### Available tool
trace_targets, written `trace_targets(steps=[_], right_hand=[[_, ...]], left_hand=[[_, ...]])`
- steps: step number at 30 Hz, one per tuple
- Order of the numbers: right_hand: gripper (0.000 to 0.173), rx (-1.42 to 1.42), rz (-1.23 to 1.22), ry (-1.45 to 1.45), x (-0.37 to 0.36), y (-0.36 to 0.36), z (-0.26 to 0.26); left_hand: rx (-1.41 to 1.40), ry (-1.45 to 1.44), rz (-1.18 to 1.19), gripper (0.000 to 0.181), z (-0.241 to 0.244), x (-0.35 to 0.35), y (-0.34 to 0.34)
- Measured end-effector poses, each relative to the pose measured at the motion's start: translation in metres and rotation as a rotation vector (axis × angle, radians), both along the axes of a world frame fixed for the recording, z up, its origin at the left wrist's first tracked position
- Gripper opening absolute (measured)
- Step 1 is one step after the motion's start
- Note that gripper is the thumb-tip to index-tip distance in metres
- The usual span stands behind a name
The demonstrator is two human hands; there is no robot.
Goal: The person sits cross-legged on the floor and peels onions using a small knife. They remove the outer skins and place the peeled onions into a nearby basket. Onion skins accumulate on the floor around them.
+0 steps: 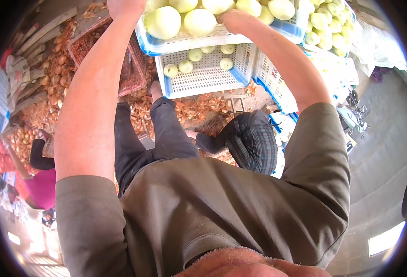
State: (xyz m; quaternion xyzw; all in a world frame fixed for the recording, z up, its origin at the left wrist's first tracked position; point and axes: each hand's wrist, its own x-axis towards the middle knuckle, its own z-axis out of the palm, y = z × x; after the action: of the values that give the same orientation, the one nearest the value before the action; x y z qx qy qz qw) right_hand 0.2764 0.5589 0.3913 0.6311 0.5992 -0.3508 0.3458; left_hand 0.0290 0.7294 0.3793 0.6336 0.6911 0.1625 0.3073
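Observation:
In front of me at the top edge, a white and blue plastic crate [193,44] is heaped with peeled onions [200,22]. My right hand [232,20] reaches in among these onions at the near side, its fingers hidden behind and between them. Beside the crate's left end is my left hand [126,7], partly cut off by the picture's top edge, so its grip does not show. Directly below the heaped crate stands another white crate [203,88], with several peeled onions [185,66] scattered inside.
A red plastic crate [134,76] stands left. Onion skins [203,110] litter the floor, with unpeeled onions [56,81] beyond. A person in a plaid garment [255,145] bends low near my legs; a person in magenta [42,188] is at far left. Another crate of peeled onions [328,26] stands right.

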Motion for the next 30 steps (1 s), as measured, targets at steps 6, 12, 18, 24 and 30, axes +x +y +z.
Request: trace_targets(steps=[6, 12, 18, 24, 30], right_hand=[[0.058, 0.021, 0.053, -0.009, 0.011, -0.006, -0.008], [0.036, 0.165, 0.032, -0.003, 0.016, -0.014, -0.037], [0.028, 0.327, 0.173, 0.078, 0.04, -0.034, -0.061], [0.035, -0.091, 0.142, -0.161, 0.018, -0.003, -0.034], [0.04, -0.103, 0.068, -0.059, 0.018, -0.002, -0.019]], left_hand=[[0.052, 0.002, -0.029, 0.04, -0.006, 0.0, 0.004], [0.058, 0.02, -0.033, 0.042, -0.012, -0.004, 0.002], [-0.012, -0.096, -0.043, 0.04, -0.001, 0.0, 0.0], [0.01, -0.019, -0.027, 0.039, -0.006, -0.001, 0.003], [0.023, 0.031, -0.031, 0.039, -0.007, 0.002, 0.002]])
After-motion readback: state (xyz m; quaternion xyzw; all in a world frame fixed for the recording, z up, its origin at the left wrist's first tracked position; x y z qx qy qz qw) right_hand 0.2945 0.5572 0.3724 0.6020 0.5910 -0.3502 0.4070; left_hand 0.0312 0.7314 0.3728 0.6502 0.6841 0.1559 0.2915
